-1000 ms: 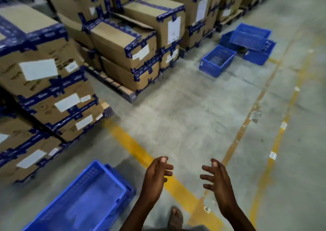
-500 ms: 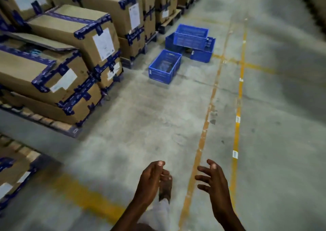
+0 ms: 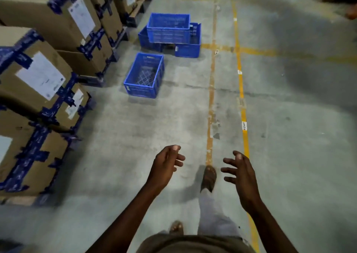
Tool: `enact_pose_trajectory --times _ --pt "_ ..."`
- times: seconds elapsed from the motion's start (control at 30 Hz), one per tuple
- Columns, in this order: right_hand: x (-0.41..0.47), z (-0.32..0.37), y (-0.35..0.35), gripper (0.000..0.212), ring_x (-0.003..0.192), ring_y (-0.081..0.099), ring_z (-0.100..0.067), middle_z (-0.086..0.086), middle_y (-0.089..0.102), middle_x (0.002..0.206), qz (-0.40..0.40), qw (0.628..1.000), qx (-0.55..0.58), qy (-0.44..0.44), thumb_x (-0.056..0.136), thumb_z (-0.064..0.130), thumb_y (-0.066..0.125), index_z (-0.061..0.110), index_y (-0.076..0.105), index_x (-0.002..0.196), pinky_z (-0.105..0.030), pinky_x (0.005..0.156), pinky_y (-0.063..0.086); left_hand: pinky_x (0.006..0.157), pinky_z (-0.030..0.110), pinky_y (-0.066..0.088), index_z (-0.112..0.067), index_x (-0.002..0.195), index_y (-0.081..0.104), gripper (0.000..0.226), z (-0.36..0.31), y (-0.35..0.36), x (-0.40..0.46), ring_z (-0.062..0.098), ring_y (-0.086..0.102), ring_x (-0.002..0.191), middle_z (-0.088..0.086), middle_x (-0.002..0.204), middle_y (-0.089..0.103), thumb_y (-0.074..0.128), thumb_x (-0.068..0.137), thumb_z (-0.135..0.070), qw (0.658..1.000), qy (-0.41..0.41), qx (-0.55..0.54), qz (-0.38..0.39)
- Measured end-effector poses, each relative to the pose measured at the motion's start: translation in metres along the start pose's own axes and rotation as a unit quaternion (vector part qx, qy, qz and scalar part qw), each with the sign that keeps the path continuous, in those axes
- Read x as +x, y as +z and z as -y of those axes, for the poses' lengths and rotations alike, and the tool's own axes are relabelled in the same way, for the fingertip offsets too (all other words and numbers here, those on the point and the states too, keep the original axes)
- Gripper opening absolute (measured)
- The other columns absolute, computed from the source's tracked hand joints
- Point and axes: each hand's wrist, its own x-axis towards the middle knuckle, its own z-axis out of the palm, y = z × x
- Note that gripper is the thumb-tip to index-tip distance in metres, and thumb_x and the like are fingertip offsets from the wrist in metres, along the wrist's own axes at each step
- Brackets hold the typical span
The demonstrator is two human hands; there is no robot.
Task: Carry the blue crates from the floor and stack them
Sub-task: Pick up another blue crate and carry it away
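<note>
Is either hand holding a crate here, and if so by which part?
Nothing is held: left hand and right hand are empty, with no grip on any blue crate.

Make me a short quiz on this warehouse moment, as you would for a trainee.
1. True or false: the left hand and the right hand both carry a blue crate.
2. Which crate lies nearest the person? A) the lone crate standing by itself B) the top crate that rests across two others C) one on the pallets
3. Fill in: the cardboard boxes stand on the person's ____ side.

Key
1. False: both hands are empty, fingers loosely spread.
2. A
3. left
</note>
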Motion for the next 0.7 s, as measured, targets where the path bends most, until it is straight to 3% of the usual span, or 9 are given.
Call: enact_pose_trajectory --times 0.07,0.17,0.33,0.53,0.63,0.7 --pt "0.052 0.014 0.007 0.07 0.091 0.073 -0.024 -0.003 0.074 0.11 -0.007 1.0 0.012 0.006 0.079 0.08 0.054 0.03 0.056 0.129 -0.029 0.064 0.056 0.072 0.032 0.049 -0.022 0.11 0.065 0.045 -0.015 0.01 0.052 0.016 0.068 0.078 0.006 0.093 0.076 0.045 0.088 -0.055 1.0 -0.002 0.01 0.001" --pt "0.147 0.037 0.01 0.07 0.092 0.073 -0.025 -0.002 0.073 0.113 -0.02 1.0 0.012 0.015 0.073 0.082 0.052 0.036 0.057 0.125 -0.038 0.073 0.056 0.072 0.033 0.049 -0.022 0.11 0.065 0.046 -0.041 0.032 0.14 0.015 0.069 0.078 0.006 0.093 0.076 0.045 0.087 -0.056 1.0 -0.009 0.024 -0.004" --pt "0.294 0.099 0.023 0.029 0.093 0.072 -0.026 -0.006 0.071 0.117 -0.003 1.0 -0.002 0.015 0.1 0.053 0.043 0.037 0.056 0.121 -0.042 0.076 0.054 0.075 0.037 0.052 -0.023 0.11 0.065 0.041 -0.108 0.054 0.267 0.017 0.07 0.079 0.004 0.092 0.076 0.046 0.091 -0.054 0.999 -0.017 0.013 -0.034" --pt "0.444 0.22 0.08 0.036 0.098 0.07 -0.026 -0.002 0.07 0.117 0.066 0.996 -0.061 -0.027 0.105 0.043 0.044 0.025 0.052 0.135 -0.042 0.078 0.054 0.067 0.03 0.048 -0.022 0.111 0.064 0.06 -0.197 0.053 0.403 0.017 0.067 0.076 0.007 0.092 0.075 0.049 0.076 -0.067 0.994 -0.003 -0.052 -0.092" --pt "0.516 0.26 0.122 0.032 0.098 0.068 -0.019 0.001 0.07 0.115 0.094 0.99 -0.089 -0.051 0.102 0.049 0.048 0.031 0.055 0.127 -0.042 0.08 0.053 0.064 0.026 0.048 -0.017 0.114 0.063 0.041 -0.216 0.042 0.475 0.018 0.066 0.075 0.011 0.095 0.074 0.051 0.095 -0.051 0.989 -0.016 -0.079 -0.126" --pt "0.567 0.28 0.157 0.044 0.1 0.067 -0.013 0.005 0.069 0.116 0.108 0.986 -0.112 -0.056 0.087 0.069 0.05 0.04 0.056 0.12 -0.043 0.083 0.054 0.063 0.024 0.049 -0.014 0.116 0.062 0.033 -0.222 0.029 0.529 0.017 0.066 0.075 0.011 0.095 0.074 0.048 0.102 -0.04 0.983 -0.024 -0.098 -0.152"
